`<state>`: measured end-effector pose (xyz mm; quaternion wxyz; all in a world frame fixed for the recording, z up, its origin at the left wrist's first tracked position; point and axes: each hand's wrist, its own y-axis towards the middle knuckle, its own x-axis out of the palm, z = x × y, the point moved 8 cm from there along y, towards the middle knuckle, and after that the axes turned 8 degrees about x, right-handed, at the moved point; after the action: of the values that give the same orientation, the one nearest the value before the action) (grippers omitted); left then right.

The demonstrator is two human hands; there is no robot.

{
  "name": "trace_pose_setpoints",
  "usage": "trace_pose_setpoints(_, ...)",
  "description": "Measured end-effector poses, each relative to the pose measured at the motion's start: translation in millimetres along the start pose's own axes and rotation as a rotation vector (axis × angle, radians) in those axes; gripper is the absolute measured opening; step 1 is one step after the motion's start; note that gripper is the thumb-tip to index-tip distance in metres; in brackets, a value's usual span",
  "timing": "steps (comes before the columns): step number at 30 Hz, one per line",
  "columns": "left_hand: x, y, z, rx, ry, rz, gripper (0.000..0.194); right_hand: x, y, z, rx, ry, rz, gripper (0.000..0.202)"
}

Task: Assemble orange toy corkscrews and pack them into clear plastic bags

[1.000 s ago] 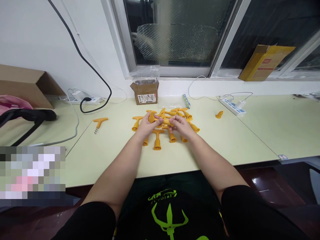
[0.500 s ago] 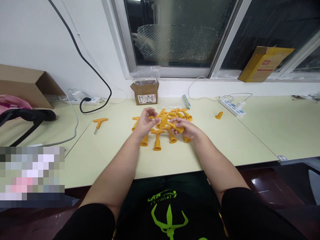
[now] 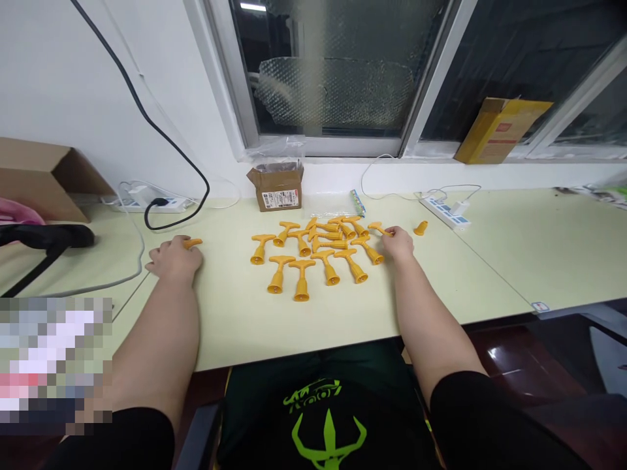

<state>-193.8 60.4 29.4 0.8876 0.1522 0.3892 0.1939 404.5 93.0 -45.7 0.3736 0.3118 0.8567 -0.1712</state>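
Note:
At the table's left, my left hand (image 3: 175, 260) closes over a yellow T-handled corkscrew (image 3: 194, 243); only one end of its handle pokes out beside the fingers. My right hand (image 3: 398, 244) is at the right edge of the group, fingers closed on another yellow corkscrew (image 3: 378, 227) whose lower part they hide. Between the hands lie several yellow corkscrews with bell-shaped covers, the nearest corkscrew (image 3: 302, 281) pointing its bell toward me. A loose yellow bell cover (image 3: 420, 228) lies just right of my right hand.
Behind the group stand a small open cardboard box (image 3: 280, 189) and a clear plastic bag (image 3: 330, 205). Power strips (image 3: 445, 213) with cables lie along the wall. A black bent stand (image 3: 49, 239) and a larger carton (image 3: 36, 173) occupy the far left.
My left hand has moved from the group to the corkscrew at the left. My right hand has shifted right with a corkscrew. The camera view has turned slightly.

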Motion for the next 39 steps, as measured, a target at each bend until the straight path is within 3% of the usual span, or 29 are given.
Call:
trace_pose_setpoints(4,5.7,9,-23,-0.133,-0.163,0.082,0.02,15,2,7,0.026,-0.101,-0.079,0.031)
trace_pose_setpoints(6,12.7,16,-39,-0.182,-0.245,0.069,0.023,15,3,6,-0.018,-0.071,-0.045,0.035)
trace_pose_setpoints(9,14.2,25,-58,-0.209,-0.208,0.084,0.027,-7,7,5,-0.122,0.058,0.209,0.042)
trace_pose_setpoints(12,10.6,28,-65,-0.211,-0.097,0.116,0.033,-34,14,14,-0.164,0.123,0.448,0.044)
trace_pose_setpoints(16,13.3,24,-67,-0.309,-0.274,0.178,0.046,-55,41,42,-0.065,0.174,0.539,0.047)
trace_pose_setpoints(19,20.9,22,-63,-0.396,-0.498,0.215,0.041,-56,64,56,-0.016,0.183,0.476,0.052)
trace_pose_setpoints(23,36.1,20,-41,-0.453,-0.829,0.175,0.022,-45,86,64,0.017,0.12,0.336,0.054)
trace_pose_setpoints(27,55.4,9,-4,-0.483,-1.108,0.095,0.022,-50,84,66,0.023,0.217,0.389,0.05)
trace_pose_setpoints(30,77.1,-3,31,-0.508,-1.16,0.007,0.034,-65,66,43,-0.134,0.308,0.506,0.045)
trace_pose_setpoints(32,96.2,-11,54,-0.555,-1.188,-0.056,0.034,-67,43,8,-0.362,0.358,0.474,0.042)
trace_pose_setpoints(35,123.1,-22,88,-0.598,-1.217,-0.14,0.024,-50,-10,-55,-0.68,0.36,0.21,0.035)
trace_pose_setpoints(39,137.9,-36,118,-0.553,-1.291,-0.118,0.016,-9,-97,-114,-0.883,0.415,-0.293,0.038)
